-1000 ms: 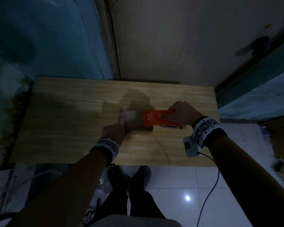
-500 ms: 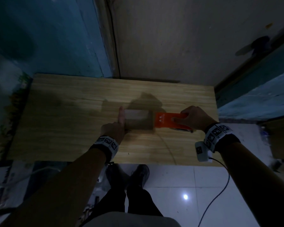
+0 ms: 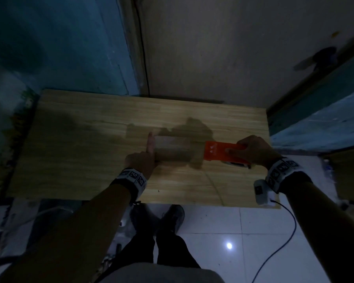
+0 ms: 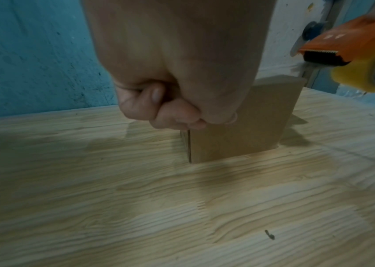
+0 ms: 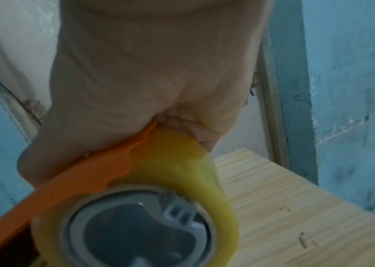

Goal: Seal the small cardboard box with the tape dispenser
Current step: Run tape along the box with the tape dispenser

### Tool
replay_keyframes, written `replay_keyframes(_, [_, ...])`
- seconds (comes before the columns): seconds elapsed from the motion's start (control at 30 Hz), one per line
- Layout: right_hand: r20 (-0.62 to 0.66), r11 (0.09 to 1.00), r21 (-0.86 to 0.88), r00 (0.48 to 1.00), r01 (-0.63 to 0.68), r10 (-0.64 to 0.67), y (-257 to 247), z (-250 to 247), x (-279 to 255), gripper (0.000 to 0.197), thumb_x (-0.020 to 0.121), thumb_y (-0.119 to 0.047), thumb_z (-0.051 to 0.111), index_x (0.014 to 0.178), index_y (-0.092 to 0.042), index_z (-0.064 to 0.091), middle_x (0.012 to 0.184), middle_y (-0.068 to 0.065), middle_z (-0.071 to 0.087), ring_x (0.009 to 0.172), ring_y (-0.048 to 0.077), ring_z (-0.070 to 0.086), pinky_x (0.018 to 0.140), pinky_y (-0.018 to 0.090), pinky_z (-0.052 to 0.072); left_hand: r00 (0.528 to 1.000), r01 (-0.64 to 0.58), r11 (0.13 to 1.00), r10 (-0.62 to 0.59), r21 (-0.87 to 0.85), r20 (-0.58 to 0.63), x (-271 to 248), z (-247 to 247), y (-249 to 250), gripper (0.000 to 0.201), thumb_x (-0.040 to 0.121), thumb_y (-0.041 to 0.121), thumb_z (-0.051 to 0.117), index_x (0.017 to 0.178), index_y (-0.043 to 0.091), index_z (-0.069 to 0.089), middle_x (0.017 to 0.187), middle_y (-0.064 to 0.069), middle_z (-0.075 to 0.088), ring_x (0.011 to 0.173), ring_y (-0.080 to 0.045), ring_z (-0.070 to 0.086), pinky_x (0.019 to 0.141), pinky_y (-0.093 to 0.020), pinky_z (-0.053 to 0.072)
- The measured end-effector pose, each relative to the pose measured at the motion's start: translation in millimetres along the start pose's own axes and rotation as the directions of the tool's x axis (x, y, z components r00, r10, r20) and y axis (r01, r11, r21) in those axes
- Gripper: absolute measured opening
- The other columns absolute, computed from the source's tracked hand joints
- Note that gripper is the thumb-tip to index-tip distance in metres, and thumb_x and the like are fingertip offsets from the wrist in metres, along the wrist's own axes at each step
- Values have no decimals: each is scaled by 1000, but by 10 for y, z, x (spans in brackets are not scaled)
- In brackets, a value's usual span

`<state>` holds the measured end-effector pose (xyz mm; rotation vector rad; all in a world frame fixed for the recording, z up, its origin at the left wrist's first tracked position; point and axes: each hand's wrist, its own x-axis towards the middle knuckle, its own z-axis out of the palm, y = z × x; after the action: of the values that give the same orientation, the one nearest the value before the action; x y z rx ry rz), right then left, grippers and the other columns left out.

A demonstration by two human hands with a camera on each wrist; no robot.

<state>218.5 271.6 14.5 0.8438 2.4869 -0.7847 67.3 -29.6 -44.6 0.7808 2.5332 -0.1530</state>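
I can read no word or number anywhere; the orange tape dispenser [image 3: 223,155] bears small white marks [image 3: 212,149] just ahead of my right hand's [image 3: 253,151] grip, too blurred to make out; behind both grips the wristbands [image 3: 133,177] show black-and-white square code patterns, no letters.

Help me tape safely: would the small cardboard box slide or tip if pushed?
Probably slides: the small cardboard box sits on a smooth wooden table, and the left hand braces its end. Unlikely to tip; it looks wider than tall.
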Motion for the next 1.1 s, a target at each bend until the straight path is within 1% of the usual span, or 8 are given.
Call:
replay_keyframes(0.2, [-6, 1000, -16, 1000, -13, 13, 21, 4, 67, 41, 82, -54, 68, 71, -15, 71, 63, 3, 71, 54, 16, 69, 52, 28, 56, 1000, -4, 1000, 4, 3, -8, 31, 45, -20, 99, 92, 56, 45, 147, 17, -29, 93, -10, 70, 59, -22, 51, 59, -31, 43])
replay_keyframes(0.3, [2, 999, -43, 1000, -12, 12, 23, 2, 105, 40, 83, -55, 68, 69, -17, 70, 62, 2, 70, 53, 14, 68, 47, 23, 50, 1000, 2, 1000, -2, 12, -3, 50, 64, -20, 100, 92, 56, 44, 146, 18, -30, 93, -9, 70, 59, -23, 51, 59, -31, 43])
replay_keyframes(0.37, [11, 998, -67, 1000, -11, 11, 14, -1, 123, 39, 83, -55, 67, 68, -19, 69, 64, 1, 69, 56, 13, 68, 48, 21, 46, 1000, -4, 1000, 4, 7, -1, 42, 53, -23, 100, 92, 56, 44, 145, 18, -31, 92, -9, 70, 56, -22, 49, 58, -30, 41])
replay_keyframes(0.53, [33, 994, -110, 999, -9, 12, 2, 17, 188, 42, 84, -58, 64, 64, -20, 66, 62, -1, 67, 56, 13, 65, 50, 22, 43, 1000, -5, 1000, 5, -1, 5, 50, 54, -39, 99, 93, 55, 44, 146, 18, -31, 87, -8, 70, 50, -19, 47, 53, -29, 39])
replay_keyframes(0.63, [57, 991, -132, 998, -26, 34, -10, 49, 252, 44, 83, -60, 63, 63, -20, 64, 63, -1, 65, 59, 12, 63, 52, 23, 42, 1000, -19, 1000, 19, -12, 5, 46, 46, -49, 98, 93, 54, 43, 146, 17, -31, 82, -7, 69, 45, -15, 42, 46, -25, 31])
replay_keyframes(0.83, [131, 974, -227, 991, -8, 39, -202, 48, 394, 52, 84, -60, 62, 56, -17, 57, 56, 2, 57, 53, 14, 54, 51, 25, 38, 1000, -20, 1000, 20, -18, 11, 74, 61, -55, 100, 93, 54, 45, 144, 18, -33, 82, -7, 69, 45, -15, 44, 51, -29, 40])
replay_keyframes(1.0, [135, 957, -288, 989, -13, 54, -423, 173, 498, 49, 79, -61, 66, 61, -15, 60, 58, 2, 58, 52, 16, 54, 50, 26, 39, 999, -20, 1000, 21, -21, 36, 68, 42, -55, 100, 93, 54, 45, 144, 18, -34, 88, -8, 70, 51, -17, 48, 55, -31, 42])
replay_keyframes(1.1, [121, 949, -311, 989, -45, 87, -553, 205, 530, 52, 75, -65, 66, 65, -14, 59, 64, 4, 61, 58, 19, 58, 55, 29, 44, 999, -22, 1000, 23, -21, 32, 65, 39, -58, 99, 93, 55, 44, 145, 17, -32, 89, -7, 70, 52, -18, 46, 55, -30, 39])
